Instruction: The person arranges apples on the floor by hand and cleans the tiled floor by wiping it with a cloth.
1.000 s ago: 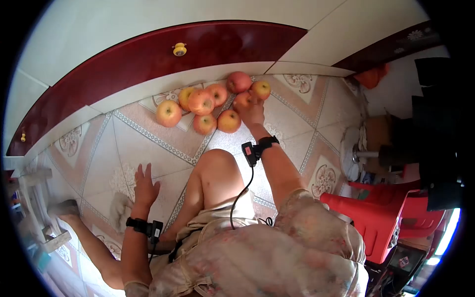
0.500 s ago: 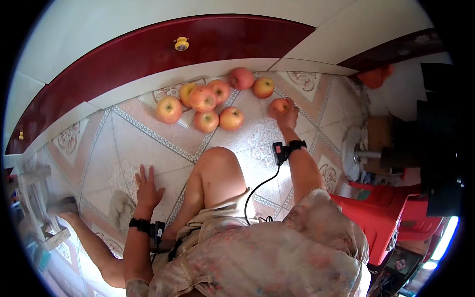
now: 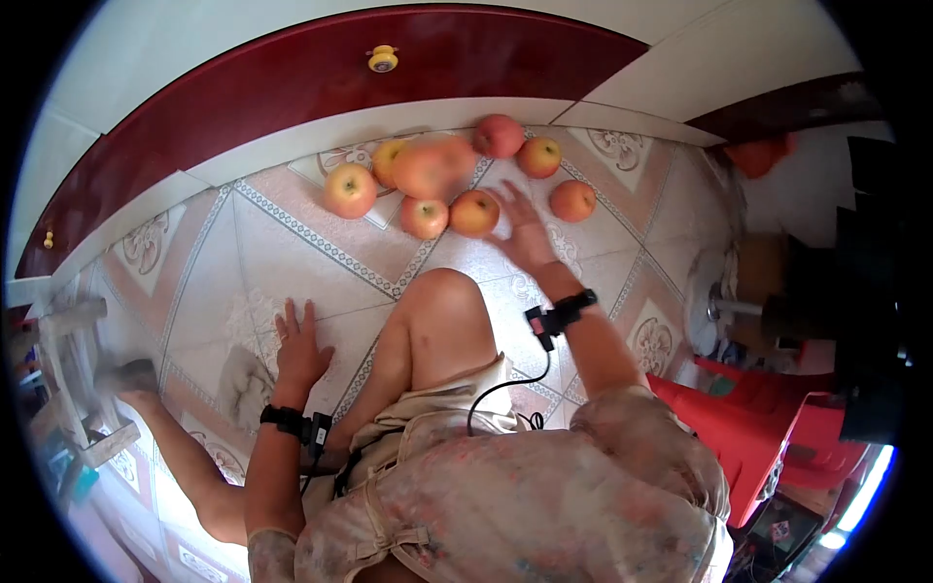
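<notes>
Several red-yellow apples lie on the patterned tile floor, most of them bunched together. My right hand (image 3: pixel 525 229) is open with its fingers spread, right beside an apple (image 3: pixel 474 213) at the near side of the bunch; I cannot tell whether they touch. To the right of that hand a single apple (image 3: pixel 572 200) sits apart. A red apple (image 3: pixel 499 136) and a yellower apple (image 3: pixel 538 156) lie farther back near the cabinet base. Part of the bunch (image 3: pixel 428 167) is blurred. My left hand (image 3: pixel 303 348) rests open and empty, fingers apart, low over the floor.
A dark red cabinet front (image 3: pixel 292 83) with a yellow knob (image 3: pixel 383 59) borders the floor at the back. Grey cloth (image 3: pixel 245 384) lies left of my left hand, beside a wooden stool (image 3: pixel 83 379). A red chair (image 3: pixel 743 437) stands at right.
My right hand has let go of the apple at the right and moved left to the bunch, its fingers now spread. The view has shifted slightly. My left hand stays open.
</notes>
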Demonstrator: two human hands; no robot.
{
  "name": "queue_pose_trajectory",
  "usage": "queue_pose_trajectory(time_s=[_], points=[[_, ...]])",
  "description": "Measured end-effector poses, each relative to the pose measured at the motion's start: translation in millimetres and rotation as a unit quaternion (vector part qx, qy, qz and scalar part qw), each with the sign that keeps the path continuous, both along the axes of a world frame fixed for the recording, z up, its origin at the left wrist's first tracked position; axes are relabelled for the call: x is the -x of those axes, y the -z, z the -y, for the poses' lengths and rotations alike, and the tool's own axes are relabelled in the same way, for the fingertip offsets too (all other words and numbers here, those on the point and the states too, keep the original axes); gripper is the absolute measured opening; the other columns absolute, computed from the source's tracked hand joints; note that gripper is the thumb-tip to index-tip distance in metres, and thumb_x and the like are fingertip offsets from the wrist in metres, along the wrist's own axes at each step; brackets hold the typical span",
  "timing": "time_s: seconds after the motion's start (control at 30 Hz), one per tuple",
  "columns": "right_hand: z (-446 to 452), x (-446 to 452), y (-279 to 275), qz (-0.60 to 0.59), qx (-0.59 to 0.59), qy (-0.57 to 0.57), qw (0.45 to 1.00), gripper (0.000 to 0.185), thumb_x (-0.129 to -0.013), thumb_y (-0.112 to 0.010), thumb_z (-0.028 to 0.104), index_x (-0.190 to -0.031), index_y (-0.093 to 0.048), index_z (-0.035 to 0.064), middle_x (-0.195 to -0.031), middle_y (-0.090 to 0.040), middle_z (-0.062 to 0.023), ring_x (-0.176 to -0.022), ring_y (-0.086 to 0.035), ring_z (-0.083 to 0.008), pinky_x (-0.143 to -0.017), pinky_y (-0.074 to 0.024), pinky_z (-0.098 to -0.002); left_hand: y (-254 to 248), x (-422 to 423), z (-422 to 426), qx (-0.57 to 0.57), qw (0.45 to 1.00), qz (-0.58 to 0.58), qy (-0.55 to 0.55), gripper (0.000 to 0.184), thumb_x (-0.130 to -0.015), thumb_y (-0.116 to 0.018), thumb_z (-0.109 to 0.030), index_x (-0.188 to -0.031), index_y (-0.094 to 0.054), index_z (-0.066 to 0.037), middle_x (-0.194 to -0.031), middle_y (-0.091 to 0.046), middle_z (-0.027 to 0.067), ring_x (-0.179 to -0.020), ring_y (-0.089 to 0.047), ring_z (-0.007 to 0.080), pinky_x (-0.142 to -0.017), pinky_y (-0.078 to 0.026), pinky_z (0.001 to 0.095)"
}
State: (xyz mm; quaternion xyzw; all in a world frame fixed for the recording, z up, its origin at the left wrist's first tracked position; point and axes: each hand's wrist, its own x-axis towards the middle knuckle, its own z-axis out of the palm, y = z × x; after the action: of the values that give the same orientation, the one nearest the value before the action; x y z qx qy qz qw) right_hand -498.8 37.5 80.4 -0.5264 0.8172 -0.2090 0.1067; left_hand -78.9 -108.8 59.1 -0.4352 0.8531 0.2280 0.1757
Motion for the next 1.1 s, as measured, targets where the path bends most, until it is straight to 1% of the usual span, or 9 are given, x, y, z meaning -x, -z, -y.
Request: queue_pose_trajectory(time_s=[0.13,0.23,0.4,0.57,0.67,0.8,0.9,1.0,1.1], points=[[23,-27,3,-0.004,-0.004,-0.013,1.000,0.074,-0.069,-0.081,0.027,-0.135,-0.049,0.0155,-0.140,-0.045,-0.0146,-0.129,-0.043,-0.0346,-0.107,-0.0395,-0.0433,1,-3,0,0.007,1.000,-0.004,0.006,0.099,-0.073,-0.078,-0.022,-0.154,-0.020,-0.016,-0.160,-0.005,0.0195,-0.142,-0.014,0.0520,-0.097,-0.049,0.0514],[24,-10,15,-0.091,0.042,0.030,0.995,0.067,-0.067,-0.080,0.025,-0.127,-0.053,0.0145,-0.130,-0.051,-0.0123,-0.121,-0.048,-0.0332,-0.100,-0.0422,-0.0449,4,-5,0,0.003,1.000,-0.008,0.006,0.099,-0.073,-0.078,-0.021,-0.154,-0.020,-0.015,-0.160,-0.006,0.0198,-0.142,-0.014,0.0524,-0.096,-0.049,0.0516],[-2,40,12,-0.210,-0.018,0.058,0.976,0.067,-0.066,-0.078,0.023,-0.127,-0.054,0.0126,-0.124,-0.055,-0.0121,-0.114,-0.052,-0.0328,-0.095,-0.0405,-0.0465,8,-5,-3,0.029,0.999,-0.007,0.013,0.100,-0.072,-0.078,-0.020,-0.154,-0.020,-0.015,-0.160,-0.007,0.0207,-0.141,-0.015,0.0535,-0.094,-0.051,0.0519],[-11,44,3,-0.244,-0.065,0.077,0.965,0.069,-0.070,-0.079,0.037,-0.128,-0.055,0.0115,-0.129,-0.055,-0.0135,-0.119,-0.051,-0.0302,-0.097,-0.0371,-0.0492,2,-2,-5,0.024,1.000,-0.007,0.003,0.101,-0.072,-0.078,-0.021,-0.154,-0.020,-0.014,-0.159,-0.008,0.0219,-0.141,-0.016,0.0537,-0.092,-0.052,0.0530],[22,22,-26,-0.192,-0.021,0.061,0.979,0.074,-0.070,-0.080,0.038,-0.133,-0.052,0.0123,-0.134,-0.052,-0.0150,-0.123,-0.048,-0.0339,-0.099,-0.0381,-0.0478,-3,0,-4,0.021,1.000,-0.003,0.009,0.100,-0.073,-0.078,-0.022,-0.154,-0.020,-0.014,-0.159,-0.008,0.0224,-0.141,-0.016,0.0537,-0.091,-0.052,0.0535],[105,-26,-64,-0.076,0.157,-0.090,0.981,0.071,-0.071,-0.080,0.034,-0.134,-0.052,0.0165,-0.139,-0.047,-0.0179,-0.126,-0.046,-0.0374,-0.105,-0.0377,-0.0502,1,-2,-5,0.025,1.000,-0.006,0.007,0.099,-0.073,-0.077,-0.023,-0.154,-0.020,-0.014,-0.159,-0.008,0.0223,-0.141,-0.017,0.0535,-0.092,-0.052,0.0532],[136,-49,-46,-0.112,0.028,-0.137,0.984,0.065,-0.071,-0.078,0.027,-0.131,-0.054,0.0189,-0.140,-0.045,-0.0189,-0.126,-0.046,-0.0380,-0.107,-0.0377,-0.0483,10,-6,-3,0.043,0.999,-0.009,0.016,0.099,-0.073,-0.077,-0.023,-0.154,-0.020,-0.014,-0.159,-0.008,0.0220,-0.141,-0.017,0.0533,-0.092,-0.052,0.0527],[138,-41,-45,-0.081,-0.022,-0.143,0.986,0.066,-0.072,-0.076,0.033,-0.132,-0.054,0.0130,-0.140,-0.044,-0.0182,-0.130,-0.041,-0.0383,-0.105,-0.0376,-0.0448,13,-7,-3,0.038,0.999,-0.007,0.017,0.099,-0.073,-0.077,-0.023,-0.154,-0.020,-0.015,-0.159,-0.009,0.0217,-0.141,-0.017,0.0533,-0.092,-0.052,0.0522],[117,-8,-51,-0.020,0.071,-0.010,0.997,0.065,-0.073,-0.076,0.029,-0.131,-0.052,0.0126,-0.138,-0.045,-0.0187,-0.124,-0.046,-0.0392,-0.102,-0.0419,-0.0453,4,-3,-1,0.025,1.000,-0.005,0.017,0.099,-0.072,-0.077,-0.023,-0.153,-0.021,-0.015,-0.159,-0.009,0.0215,-0.141,-0.018,0.0534,-0.092,-0.052,0.0520]])
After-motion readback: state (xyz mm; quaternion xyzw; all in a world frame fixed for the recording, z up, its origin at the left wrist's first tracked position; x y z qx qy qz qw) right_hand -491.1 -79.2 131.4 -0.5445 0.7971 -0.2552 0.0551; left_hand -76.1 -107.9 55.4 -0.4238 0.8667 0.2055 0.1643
